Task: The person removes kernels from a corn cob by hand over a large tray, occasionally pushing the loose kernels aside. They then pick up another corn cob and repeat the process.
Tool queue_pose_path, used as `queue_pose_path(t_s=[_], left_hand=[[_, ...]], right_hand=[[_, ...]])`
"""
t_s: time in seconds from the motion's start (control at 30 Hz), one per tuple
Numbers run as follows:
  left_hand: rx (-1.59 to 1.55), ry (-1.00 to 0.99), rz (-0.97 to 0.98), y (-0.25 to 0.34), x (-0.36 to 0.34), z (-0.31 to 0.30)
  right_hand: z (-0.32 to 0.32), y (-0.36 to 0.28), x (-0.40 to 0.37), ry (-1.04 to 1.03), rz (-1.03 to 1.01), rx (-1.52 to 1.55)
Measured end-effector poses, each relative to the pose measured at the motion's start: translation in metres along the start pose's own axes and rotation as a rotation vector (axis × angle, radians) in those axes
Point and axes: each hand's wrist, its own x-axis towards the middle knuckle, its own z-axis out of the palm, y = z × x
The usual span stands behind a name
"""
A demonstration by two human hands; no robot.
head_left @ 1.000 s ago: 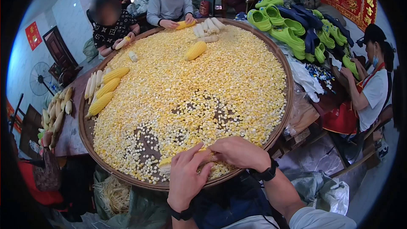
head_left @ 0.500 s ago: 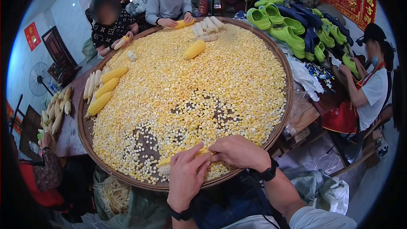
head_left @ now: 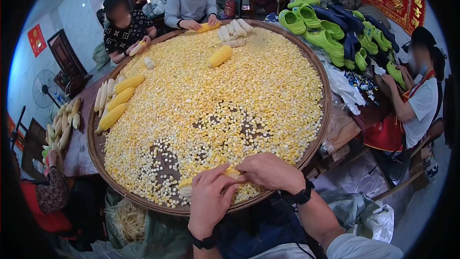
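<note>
A partly stripped yellow corn cob (head_left: pixel 184 187) lies across the near edge of a large round tray (head_left: pixel 143 204), held between my two hands. My left hand (head_left: pixel 211 199) wraps round its left part, fingers curled. At the cob's right end, my right hand (head_left: pixel 270 171) presses with bent fingers. Loose corn kernels (head_left: pixel 215 91) cover the tray around the hands, with bare patches of its dark floor beyond them.
Full cobs (head_left: pixel 120 98) lie at the tray's left; one cob (head_left: pixel 220 56) and pale stripped cobs (head_left: pixel 235 29) lie farther back. Two people work at the far rim. Green shoes (head_left: pixel 326 43) are piled right, beside another person. Husked cobs (head_left: pixel 62 122) lie left, near another person's hand.
My left hand's fingers have shifted slightly on the cob. My right hand stays at the cob's right end.
</note>
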Motion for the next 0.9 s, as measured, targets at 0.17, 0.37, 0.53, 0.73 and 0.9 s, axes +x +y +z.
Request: queue_pose_path(t_s=[0.17,0.37,0.53,0.73,0.9], left_hand=[[0.050,-0.023,0.028,0.0010,0.0015,-0.0005],[0.084,-0.062,0.058,-0.0041,0.0009,0.0002],[0.065,-0.050,0.024,0.0015,0.0026,-0.0004],[0.082,-0.057,0.022,0.0018,0.0032,-0.0005],[0.063,-0.048,0.003,0.0029,0.0024,-0.0001]], right_hand=[[0.0040,0.0040,0.0009,0.012,-0.011,0.030],[0.0014,0.0001,-0.0007,0.057,-0.006,0.070],[0.0020,0.0010,-0.0006,0.057,0.002,0.068],[0.0017,0.0000,-0.0014,0.049,0.010,0.019],[0.0017,0.0005,-0.0016,0.042,0.017,-0.005]])
